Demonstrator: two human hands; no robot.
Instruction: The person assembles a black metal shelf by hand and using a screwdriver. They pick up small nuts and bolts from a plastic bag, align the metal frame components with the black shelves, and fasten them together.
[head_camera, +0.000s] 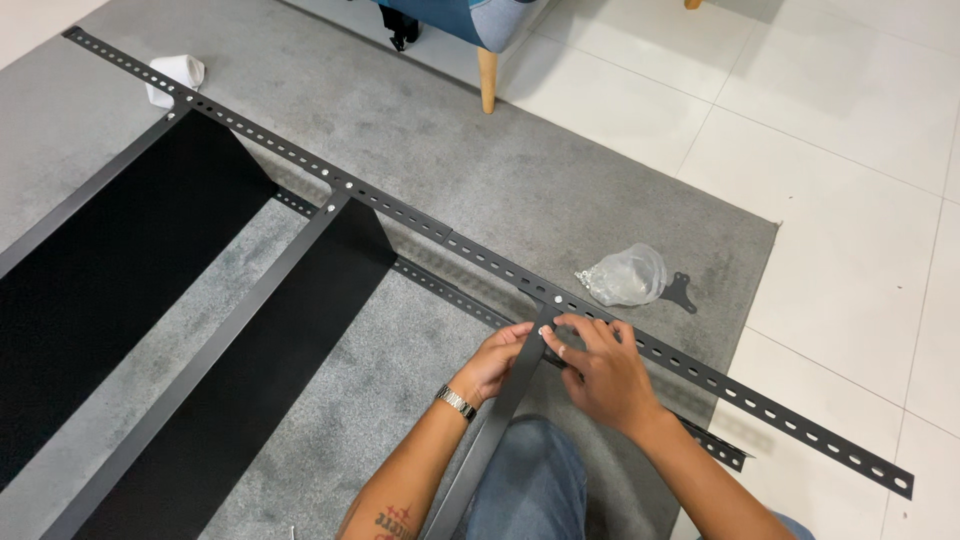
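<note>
A person kneeling on a grey carpet (560, 190) works with both hands at the joint of a dark metal shelving frame laid flat on the floor. The left hand (497, 358), a silver metal watch (457, 402) on its wrist, has its fingers curled and pinched against the top end of a narrow dark grey metal shelf edge (497, 415), just where that edge meets the long, dark grey perforated metal upright (470, 248) running diagonally across the carpet. The right hand (598, 372) is bent over the same joint, its fingertips (556, 343) pressed together on the edge's end and touching the upright (whether a small fastener sits between them cannot be made out). Two wide black metal shelf panels (250, 370) lie already joined to the upright farther along. Just beyond the joint, a crumpled clear plastic bag of small hardware (628, 274) rests on the carpet beside a small black metal bracket (680, 292). A white cloth bundle (173, 76) lies near the upright's far end.
</note>
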